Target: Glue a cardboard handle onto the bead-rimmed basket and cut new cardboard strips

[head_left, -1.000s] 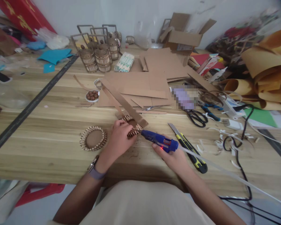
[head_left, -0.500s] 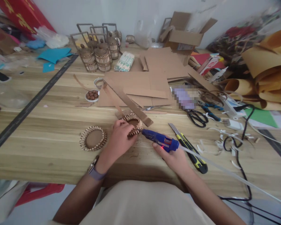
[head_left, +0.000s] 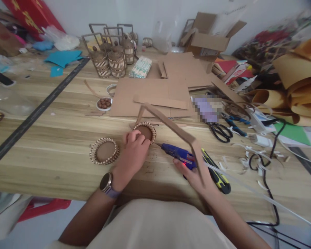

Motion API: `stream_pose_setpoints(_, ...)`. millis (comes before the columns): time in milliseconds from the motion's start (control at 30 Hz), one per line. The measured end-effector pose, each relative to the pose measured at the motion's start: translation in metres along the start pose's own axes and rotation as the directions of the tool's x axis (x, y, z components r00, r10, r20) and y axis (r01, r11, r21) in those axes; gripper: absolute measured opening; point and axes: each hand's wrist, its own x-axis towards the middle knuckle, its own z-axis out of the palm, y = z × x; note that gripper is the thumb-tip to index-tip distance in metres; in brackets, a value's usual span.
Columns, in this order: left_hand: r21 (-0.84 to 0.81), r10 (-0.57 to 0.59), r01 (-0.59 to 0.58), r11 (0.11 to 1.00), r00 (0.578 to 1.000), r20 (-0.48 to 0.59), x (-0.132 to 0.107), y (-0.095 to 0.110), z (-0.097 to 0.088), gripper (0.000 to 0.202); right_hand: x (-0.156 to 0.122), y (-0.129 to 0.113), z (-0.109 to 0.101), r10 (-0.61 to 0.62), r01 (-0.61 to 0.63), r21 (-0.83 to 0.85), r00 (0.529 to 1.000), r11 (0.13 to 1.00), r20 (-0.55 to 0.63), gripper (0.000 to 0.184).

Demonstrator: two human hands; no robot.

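My left hand (head_left: 136, 147) is closed on the near-left rim of a small round basket (head_left: 152, 133) with a slatted wall and a brown cardboard base. A long brown paper strip (head_left: 171, 125) runs from the basket, bends, and hangs over my right wrist. In my right hand (head_left: 190, 174) is a blue hot glue gun (head_left: 175, 152), its red light on and a long clear glue stick (head_left: 238, 185) trailing out behind. The gun's nozzle points at the basket's right side, a little apart from it. A second round basket (head_left: 105, 154) lies to the left of my left hand.
A yellow-black utility knife (head_left: 217, 173) lies beside my right hand. Scissors (head_left: 219, 132), pliers (head_left: 234, 123) and a black cable (head_left: 268, 186) are on the right. Cardboard sheets (head_left: 145, 90), a bowl of brown beads (head_left: 104, 103) and several handled slatted containers (head_left: 116, 64) stand further back.
The glue gun has drawn back slightly right from the basket. My left hand has turned the basket, and the paper strip has swung right over my right wrist.
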Motion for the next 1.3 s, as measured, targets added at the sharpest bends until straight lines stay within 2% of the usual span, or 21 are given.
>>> stream_pose_setpoints(100, 0.074, 0.044, -0.046, 0.996, 0.999, 0.032, -0.003, 0.002, 0.002, 0.016, 0.006, -0.004, -0.005, -0.051, 0.051, -0.001, 0.997, 0.999, 0.053, 0.022)
stream_pose_setpoints(267, 0.073, 0.057, -0.061, 0.996, 0.997, 0.058, -0.004, 0.007, -0.001, 0.016, 0.018, -0.015, -0.008, -0.091, 0.090, 0.014, 0.984, 0.996, 0.156, 0.021)
stream_pose_setpoints(467, 0.090, 0.067, -0.073, 0.993, 0.995, 0.076, -0.004, 0.009, -0.004, 0.021, 0.024, -0.012, -0.004, -0.064, 0.059, 0.035, 0.987, 0.998, 0.149, 0.022)
stream_pose_setpoints(667, 0.101, 0.081, -0.089, 0.991, 0.994, 0.076, -0.005, 0.010, -0.004, 0.023, 0.031, -0.034, -0.016, -0.099, 0.096, 0.024, 0.954, 0.995, 0.283, 0.016)
stream_pose_setpoints(800, 0.080, 0.087, -0.095, 0.992, 0.991, 0.102, -0.004, 0.011, -0.007, 0.025, 0.037, -0.037, -0.021, -0.162, 0.173, 0.004, 0.913, 0.985, 0.374, 0.019)
stream_pose_setpoints(933, 0.099, 0.089, -0.099, 0.990, 0.991, 0.101, -0.004, 0.011, -0.009, 0.026, 0.042, -0.030, -0.023, -0.203, 0.276, -0.135, 0.895, 0.952, 0.398, 0.018)
stream_pose_setpoints(1067, 0.119, 0.108, -0.118, 0.986, 0.990, 0.086, -0.005, 0.010, -0.008, 0.024, 0.046, -0.030, -0.024, -0.226, 0.371, -0.311, 0.881, 0.875, 0.415, 0.016)
stream_pose_setpoints(1300, 0.130, 0.121, -0.131, 0.983, 0.989, 0.083, -0.003, 0.011, -0.009, 0.025, 0.048, -0.037, -0.028, -0.228, 0.427, -0.373, 0.852, 0.824, 0.472, 0.015)
